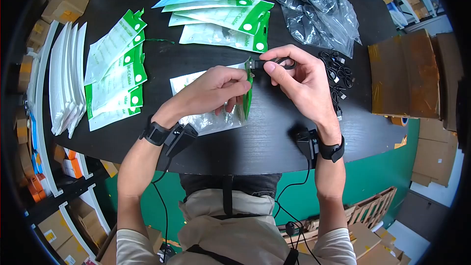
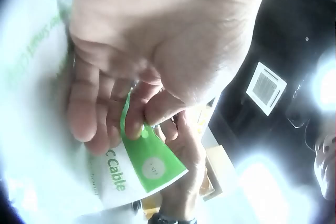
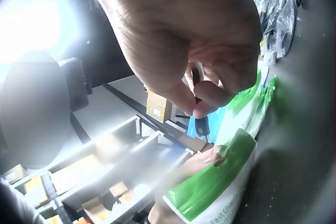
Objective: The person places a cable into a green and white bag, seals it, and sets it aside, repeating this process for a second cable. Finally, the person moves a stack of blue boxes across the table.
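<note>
My left hand (image 1: 211,90) pinches the green top edge of a white-and-green cable bag (image 1: 223,123) on the table. In the left wrist view, thumb and finger grip the green strip (image 2: 152,155), and "Cable" is printed below it. My right hand (image 1: 306,81) holds a coiled black USB cable (image 1: 258,64) between thumb and fingers, its plug pointing left at the bag's mouth. The right wrist view has the black plug (image 3: 202,125) sticking out from the fingertips, just above the green edge of the bag (image 3: 231,169). Part of the coil is hidden by the fingers.
More green-and-white bags lie fanned at the left (image 1: 115,73) and at the back (image 1: 221,34). White packets (image 1: 68,78) stand at far left. Clear plastic bags (image 1: 319,12) and several black cables (image 1: 337,76) are at the right, beside a cardboard box (image 1: 405,76).
</note>
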`<move>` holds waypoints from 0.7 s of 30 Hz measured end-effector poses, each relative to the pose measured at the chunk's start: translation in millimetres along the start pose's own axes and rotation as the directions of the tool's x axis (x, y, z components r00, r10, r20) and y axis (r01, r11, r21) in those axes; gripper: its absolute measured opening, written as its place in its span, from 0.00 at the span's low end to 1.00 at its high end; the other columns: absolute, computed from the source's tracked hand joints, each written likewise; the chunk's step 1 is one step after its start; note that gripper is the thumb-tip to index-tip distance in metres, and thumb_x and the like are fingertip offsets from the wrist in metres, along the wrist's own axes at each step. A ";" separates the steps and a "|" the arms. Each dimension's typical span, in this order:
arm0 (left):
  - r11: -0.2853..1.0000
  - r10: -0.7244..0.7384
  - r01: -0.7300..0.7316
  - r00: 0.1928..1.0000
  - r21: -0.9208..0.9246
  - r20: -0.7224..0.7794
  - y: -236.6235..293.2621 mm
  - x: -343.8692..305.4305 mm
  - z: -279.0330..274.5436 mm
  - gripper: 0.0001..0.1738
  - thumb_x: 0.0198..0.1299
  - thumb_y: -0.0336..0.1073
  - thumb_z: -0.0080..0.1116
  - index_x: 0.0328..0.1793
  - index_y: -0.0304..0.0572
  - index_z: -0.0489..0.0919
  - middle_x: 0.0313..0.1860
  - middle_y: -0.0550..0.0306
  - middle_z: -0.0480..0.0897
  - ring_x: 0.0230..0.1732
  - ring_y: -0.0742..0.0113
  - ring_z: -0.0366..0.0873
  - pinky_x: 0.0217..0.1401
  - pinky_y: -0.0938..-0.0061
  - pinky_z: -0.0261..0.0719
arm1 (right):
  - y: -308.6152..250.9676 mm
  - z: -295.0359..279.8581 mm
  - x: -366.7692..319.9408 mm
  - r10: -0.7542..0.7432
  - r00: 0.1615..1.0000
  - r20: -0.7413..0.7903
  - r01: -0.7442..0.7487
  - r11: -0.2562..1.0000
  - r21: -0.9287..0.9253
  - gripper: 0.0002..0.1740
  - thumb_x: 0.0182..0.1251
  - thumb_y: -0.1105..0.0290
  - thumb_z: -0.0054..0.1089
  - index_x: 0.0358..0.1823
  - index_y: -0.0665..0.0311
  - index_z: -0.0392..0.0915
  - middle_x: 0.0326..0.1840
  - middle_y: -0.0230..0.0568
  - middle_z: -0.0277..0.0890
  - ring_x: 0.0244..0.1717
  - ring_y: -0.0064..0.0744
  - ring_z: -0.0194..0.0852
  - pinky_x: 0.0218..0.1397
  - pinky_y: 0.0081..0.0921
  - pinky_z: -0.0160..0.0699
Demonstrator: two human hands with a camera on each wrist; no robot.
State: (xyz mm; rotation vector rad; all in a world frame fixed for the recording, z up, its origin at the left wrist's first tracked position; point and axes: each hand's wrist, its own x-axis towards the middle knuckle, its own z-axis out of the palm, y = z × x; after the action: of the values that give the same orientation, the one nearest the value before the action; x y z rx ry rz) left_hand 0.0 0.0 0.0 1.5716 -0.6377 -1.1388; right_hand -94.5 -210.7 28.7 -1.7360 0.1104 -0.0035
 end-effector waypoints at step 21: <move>0.996 0.018 -0.020 1.000 0.084 0.019 -4.6 0.0 2.4 0.16 0.71 0.37 0.57 0.30 0.38 0.74 0.20 0.63 0.80 0.22 0.78 0.81 0.21 0.78 0.73 | 2.1 -1.1 1.4 0.011 1.000 -0.009 -0.012 0.996 -0.093 0.11 0.75 0.73 0.67 0.55 0.66 0.85 0.35 0.26 0.81 0.32 0.08 0.75 0.32 0.09 0.69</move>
State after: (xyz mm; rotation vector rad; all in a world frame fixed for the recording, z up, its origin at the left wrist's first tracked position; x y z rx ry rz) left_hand -2.8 0.4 -4.3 1.6249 -0.7196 -1.1256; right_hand -93.2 -212.2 26.7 -1.8287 0.1286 0.0024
